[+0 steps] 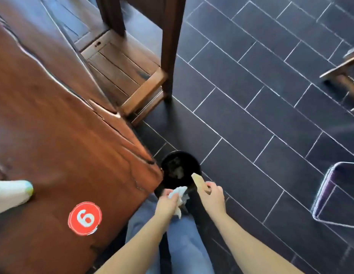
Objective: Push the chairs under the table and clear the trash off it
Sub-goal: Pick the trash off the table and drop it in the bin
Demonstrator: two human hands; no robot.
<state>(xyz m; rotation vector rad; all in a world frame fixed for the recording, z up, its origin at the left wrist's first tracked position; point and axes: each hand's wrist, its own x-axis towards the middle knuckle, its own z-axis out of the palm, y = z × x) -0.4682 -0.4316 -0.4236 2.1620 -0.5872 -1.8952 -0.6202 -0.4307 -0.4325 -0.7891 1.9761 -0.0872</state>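
A black round bin [180, 168] stands on the floor by the corner of the reddish wooden table [53, 125]. My left hand [168, 201] grips a crumpled white tissue [181, 196] just in front of the bin's near rim. My right hand [212, 196] holds a flat tan wooden stick [200, 182], its tip over the bin's opening. A wooden chair [132, 76] is tucked partly under the table's far side, its back [170, 46] standing out over the floor.
On the table lie a red round sticker marked 6 [85, 218] and a white object with a greenish tip [12, 194] at the left edge. Dark floor tiles spread to the right. A metal-framed stool [336, 192] and another wooden furniture piece [342, 70] stand at the right.
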